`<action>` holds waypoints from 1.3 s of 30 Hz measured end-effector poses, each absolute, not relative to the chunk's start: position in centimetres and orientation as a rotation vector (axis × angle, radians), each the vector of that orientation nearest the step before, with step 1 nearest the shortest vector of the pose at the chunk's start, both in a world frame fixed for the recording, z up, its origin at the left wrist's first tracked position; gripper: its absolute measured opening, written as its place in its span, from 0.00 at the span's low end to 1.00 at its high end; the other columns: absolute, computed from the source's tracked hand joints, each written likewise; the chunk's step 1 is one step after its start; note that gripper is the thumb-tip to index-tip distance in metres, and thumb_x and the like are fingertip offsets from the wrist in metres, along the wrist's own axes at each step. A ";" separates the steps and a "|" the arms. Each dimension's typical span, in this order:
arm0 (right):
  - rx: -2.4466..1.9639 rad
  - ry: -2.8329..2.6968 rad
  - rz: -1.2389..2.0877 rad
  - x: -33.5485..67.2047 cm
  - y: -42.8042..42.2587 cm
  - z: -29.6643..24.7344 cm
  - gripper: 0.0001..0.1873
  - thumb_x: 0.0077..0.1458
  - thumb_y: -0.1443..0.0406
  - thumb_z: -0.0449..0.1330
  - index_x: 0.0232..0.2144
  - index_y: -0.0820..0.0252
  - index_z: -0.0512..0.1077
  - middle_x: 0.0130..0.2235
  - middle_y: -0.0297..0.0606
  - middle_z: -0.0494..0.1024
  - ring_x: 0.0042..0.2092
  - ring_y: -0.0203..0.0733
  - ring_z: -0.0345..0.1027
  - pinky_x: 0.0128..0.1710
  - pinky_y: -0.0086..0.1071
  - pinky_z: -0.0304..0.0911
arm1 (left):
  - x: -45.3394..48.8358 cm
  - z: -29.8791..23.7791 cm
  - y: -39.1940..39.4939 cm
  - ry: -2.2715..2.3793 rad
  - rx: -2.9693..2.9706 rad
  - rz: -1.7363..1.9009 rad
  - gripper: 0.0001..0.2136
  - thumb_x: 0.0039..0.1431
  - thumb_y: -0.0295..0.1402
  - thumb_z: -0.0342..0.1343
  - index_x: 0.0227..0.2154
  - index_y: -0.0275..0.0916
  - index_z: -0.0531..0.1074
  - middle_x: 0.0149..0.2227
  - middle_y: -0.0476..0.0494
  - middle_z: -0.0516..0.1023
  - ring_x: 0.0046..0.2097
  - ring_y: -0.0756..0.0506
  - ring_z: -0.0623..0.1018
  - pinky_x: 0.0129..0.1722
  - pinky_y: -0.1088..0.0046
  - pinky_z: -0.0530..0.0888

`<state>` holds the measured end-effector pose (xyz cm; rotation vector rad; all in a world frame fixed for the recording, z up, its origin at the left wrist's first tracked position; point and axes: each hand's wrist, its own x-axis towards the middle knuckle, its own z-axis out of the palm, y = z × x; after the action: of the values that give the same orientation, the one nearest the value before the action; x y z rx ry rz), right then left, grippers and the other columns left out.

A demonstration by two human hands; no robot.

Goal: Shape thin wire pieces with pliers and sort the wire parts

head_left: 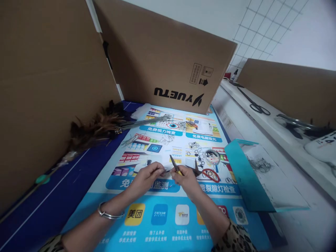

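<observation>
My right hand (185,176) is closed around a slim, dark pointed tool (175,165) with a yellowish section; its tip points up and left. Across from it, my left hand (149,176) pinches with thumb and fingertips at a small, thin item (168,170) between the hands, too small to make out. Just beyond the right hand are dark pointed blades (196,168), partly hidden. Several small black and wire pieces (198,154) lie scattered on the printed mat (154,232), beside a small round container (212,157).
A teal box (241,171) holding a wire tangle (259,164) stands right. Bundled wires (147,121) and brown feathers (97,124) lie at left. Cardboard panels (157,52) border the back and left. Black scissors (258,107) rest on the white ledge (265,122).
</observation>
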<state>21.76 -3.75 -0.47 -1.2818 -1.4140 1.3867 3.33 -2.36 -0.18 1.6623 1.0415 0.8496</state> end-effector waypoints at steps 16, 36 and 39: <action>-1.422 -1.683 1.043 22.7 -3.9 1.6 0.11 0.52 0.58 0.53 0.31 0.60 0.69 0.27 0.32 0.67 0.29 0.34 0.58 0.27 0.25 0.53 | 2.8 0.1 -2.0 1.210 1.768 0.990 0.08 0.57 0.35 0.46 0.29 0.38 0.68 0.29 0.48 0.71 0.33 0.48 0.70 0.33 0.76 0.66; -1.351 -1.926 1.062 22.4 -4.3 1.5 0.13 0.53 0.57 0.52 0.27 0.60 0.68 0.24 0.30 0.64 0.26 0.32 0.56 0.23 0.24 0.47 | 2.7 0.1 -2.0 1.309 1.815 1.147 0.09 0.57 0.35 0.46 0.31 0.39 0.69 0.31 0.46 0.72 0.35 0.47 0.71 0.35 0.74 0.67; -1.377 -1.916 1.038 22.3 -4.3 1.3 0.13 0.52 0.57 0.52 0.25 0.60 0.67 0.23 0.30 0.64 0.25 0.32 0.55 0.23 0.25 0.47 | 2.8 0.2 -2.1 1.297 1.828 1.148 0.09 0.57 0.36 0.46 0.30 0.39 0.69 0.32 0.45 0.73 0.36 0.46 0.71 0.37 0.73 0.67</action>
<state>22.35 -4.34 1.32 -1.3767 -1.9163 1.0378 2.78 -2.09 0.23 1.8279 1.2965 1.1482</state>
